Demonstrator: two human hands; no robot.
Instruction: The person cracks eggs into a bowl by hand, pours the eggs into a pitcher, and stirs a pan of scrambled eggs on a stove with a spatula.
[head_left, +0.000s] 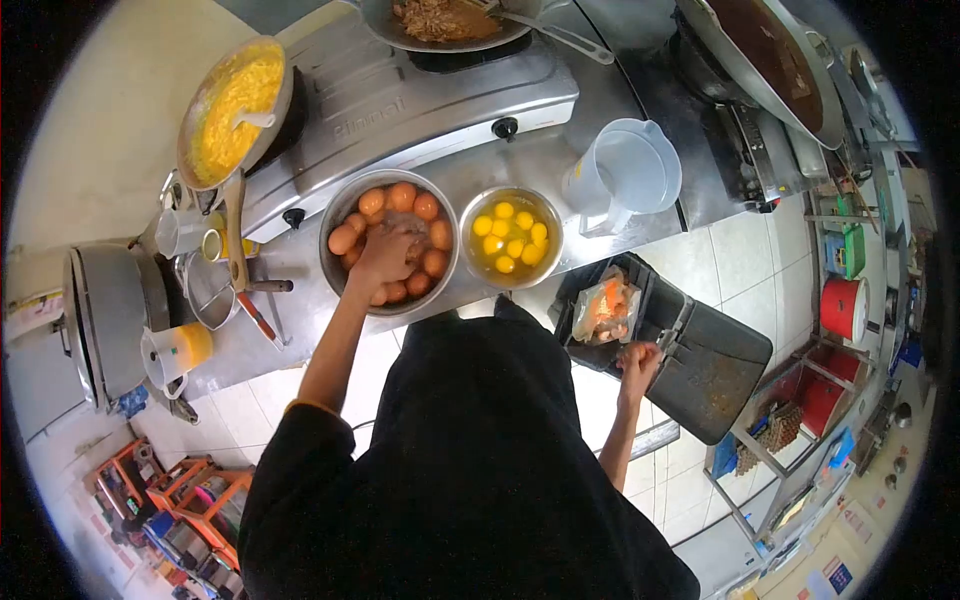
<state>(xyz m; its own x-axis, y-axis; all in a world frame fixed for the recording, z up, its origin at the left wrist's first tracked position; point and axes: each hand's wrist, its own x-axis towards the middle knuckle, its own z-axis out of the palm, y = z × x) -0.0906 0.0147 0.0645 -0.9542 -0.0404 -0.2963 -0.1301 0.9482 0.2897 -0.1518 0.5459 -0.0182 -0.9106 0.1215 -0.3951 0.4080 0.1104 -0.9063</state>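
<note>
My left hand [388,255] reaches down into a steel bowl [329,245] of brown eggs [343,239]. Its fingers look stretched out among the eggs, and their tips are partly hidden. To the right of it, a smaller steel bowl [467,262] holds several raw yolks [515,247] in clear egg white. Over the side of an open black bin [655,300], my right hand [638,365] hangs with curled fingers; whatever they may hold cannot be made out. A clear plastic bag [606,308] with orange and pale scraps lies in the bin.
Behind the bowls stands a gas stove [400,110] with a pan of yellow egg [235,110] and a wok [450,25] of brown food. A clear plastic jug [625,170] stands right. At left are a strainer [208,290] and a measuring jug [175,355].
</note>
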